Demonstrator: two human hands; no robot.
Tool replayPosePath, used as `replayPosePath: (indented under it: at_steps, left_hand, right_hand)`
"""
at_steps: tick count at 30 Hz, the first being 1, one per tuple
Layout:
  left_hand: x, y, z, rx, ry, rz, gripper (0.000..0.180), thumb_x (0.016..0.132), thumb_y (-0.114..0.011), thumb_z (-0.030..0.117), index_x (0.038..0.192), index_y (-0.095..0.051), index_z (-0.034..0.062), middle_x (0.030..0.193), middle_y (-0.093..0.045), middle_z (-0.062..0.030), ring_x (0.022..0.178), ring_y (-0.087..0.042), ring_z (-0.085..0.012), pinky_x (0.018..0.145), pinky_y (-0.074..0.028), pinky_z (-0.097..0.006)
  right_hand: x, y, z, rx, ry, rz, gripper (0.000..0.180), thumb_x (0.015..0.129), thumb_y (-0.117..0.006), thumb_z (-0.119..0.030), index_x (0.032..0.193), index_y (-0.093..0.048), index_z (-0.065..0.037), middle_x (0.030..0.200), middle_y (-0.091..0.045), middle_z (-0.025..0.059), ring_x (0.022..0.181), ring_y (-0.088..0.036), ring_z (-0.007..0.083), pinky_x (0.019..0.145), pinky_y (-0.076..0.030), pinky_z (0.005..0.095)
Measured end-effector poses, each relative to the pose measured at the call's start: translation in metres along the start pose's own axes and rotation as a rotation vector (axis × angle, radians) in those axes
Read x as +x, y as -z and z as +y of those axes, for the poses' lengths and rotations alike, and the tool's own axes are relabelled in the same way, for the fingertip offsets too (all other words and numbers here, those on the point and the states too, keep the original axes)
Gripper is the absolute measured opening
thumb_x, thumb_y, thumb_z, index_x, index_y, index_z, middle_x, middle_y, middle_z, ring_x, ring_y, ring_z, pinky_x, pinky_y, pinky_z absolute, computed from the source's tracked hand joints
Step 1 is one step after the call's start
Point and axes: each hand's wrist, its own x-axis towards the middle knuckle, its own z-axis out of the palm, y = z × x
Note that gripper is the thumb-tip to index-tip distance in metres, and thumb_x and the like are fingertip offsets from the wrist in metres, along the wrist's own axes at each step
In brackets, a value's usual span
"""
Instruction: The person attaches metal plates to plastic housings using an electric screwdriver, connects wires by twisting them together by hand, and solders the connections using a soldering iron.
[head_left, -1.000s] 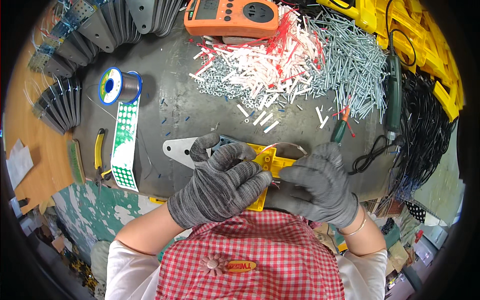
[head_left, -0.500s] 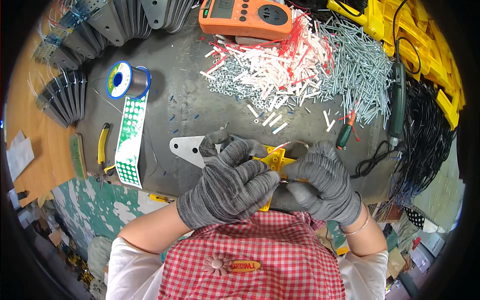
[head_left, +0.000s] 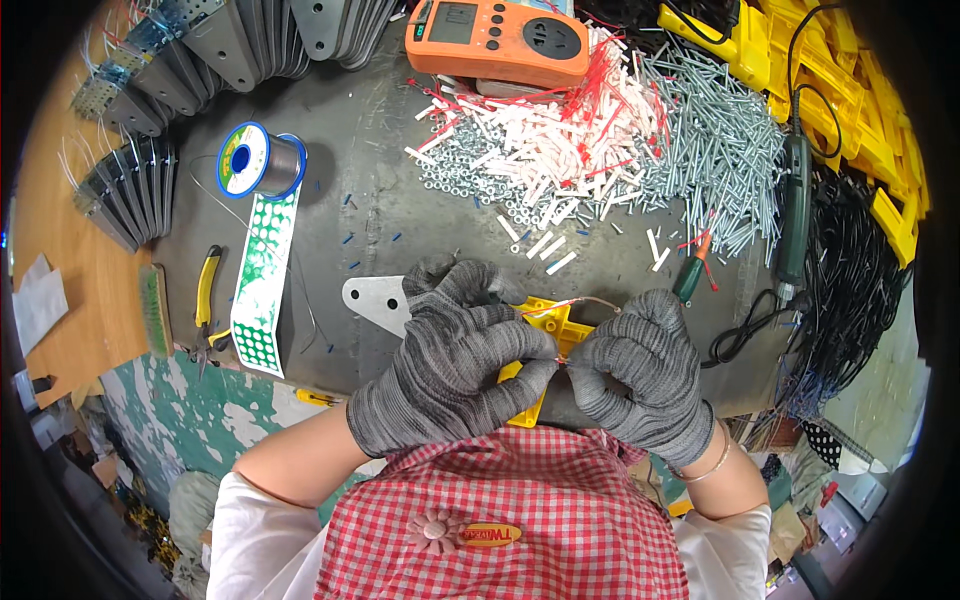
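In grey knit gloves, my left hand point(head_left: 455, 350) and my right hand point(head_left: 642, 375) meet over a yellow plastic part point(head_left: 573, 335) at the table's near edge. Thumb and forefinger of each are pinched around thin wire ends, their tips almost touching. A thin, light-coloured wire point(head_left: 578, 300) arches from the yellow part to my right fingers. The exact join between the wires is mostly covered by the fingertips. A grey metal plate with holes point(head_left: 373, 302) sticks out from under my left hand, whose other fingers are curled above it.
An orange meter point(head_left: 480, 45) stands at the back by piles of white sleeves point(head_left: 545, 150) and screws point(head_left: 710, 140). A solder spool point(head_left: 275, 165), a green dotted sticker sheet point(head_left: 258, 300) and yellow-handled pliers point(head_left: 208, 285) lie left. On the right are a screwdriver point(head_left: 690, 270) and black cables point(head_left: 850, 260).
My right fingers have closed in on my left fingertips at the wire ends. The yellow part has shifted and tilted slightly beneath my hands. The whole view has moved a little.
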Motion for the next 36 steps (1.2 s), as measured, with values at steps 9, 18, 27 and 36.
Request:
replayPosePath:
  at_steps: [9,18,27,36]
  left_hand:
    - [0.001,-0.003,0.001,-0.013,-0.023,0.077,0.024,0.067,-0.080,0.021,0.090,-0.073,0.0161,0.083,-0.065,0.0015,0.093,-0.057,-0.0252,0.093,-0.035,-0.045]
    - [-0.008,-0.017,-0.002,0.038,-0.172,0.108,0.031,0.066,-0.079,0.021,0.094,-0.069,0.0151,0.082,-0.064,0.0013,0.092,-0.059,-0.0288,0.082,-0.045,-0.043]
    - [0.003,-0.004,0.005,0.012,-0.083,-0.017,0.021,0.070,-0.074,0.025,0.088,-0.068,0.0191,0.082,-0.064,0.0030,0.096,-0.061,-0.0270,0.096,-0.031,-0.056]
    - [-0.016,-0.006,0.006,0.841,-0.586,0.024,0.016,0.075,-0.070,0.032,0.089,-0.067,0.0232,0.086,-0.068,0.0058,0.104,-0.064,-0.0167,0.097,-0.026,-0.062]
  right_hand:
    - [0.001,-0.002,-0.001,0.000,0.006,0.014,0.022,0.065,-0.075,-0.010,0.085,-0.065,-0.009,0.079,-0.060,0.0058,0.073,-0.054,0.0277,0.075,-0.042,0.0426]
    - [-0.001,0.002,0.009,-0.054,-0.022,-0.051,0.013,0.071,-0.067,-0.014,0.084,-0.065,-0.011,0.082,-0.060,0.0053,0.075,-0.050,0.0272,0.079,-0.039,0.0433]
    - [-0.004,0.005,-0.003,-0.247,0.075,-0.067,0.023,0.066,-0.072,-0.028,0.087,-0.067,-0.021,0.072,-0.054,-0.0006,0.072,-0.049,0.0212,0.081,-0.033,0.0496]
    - [-0.003,0.006,-0.001,0.250,-0.375,-0.197,0.015,0.072,-0.070,-0.025,0.077,-0.067,-0.012,0.077,-0.057,0.0026,0.080,-0.055,0.0219,0.081,-0.038,0.0419]
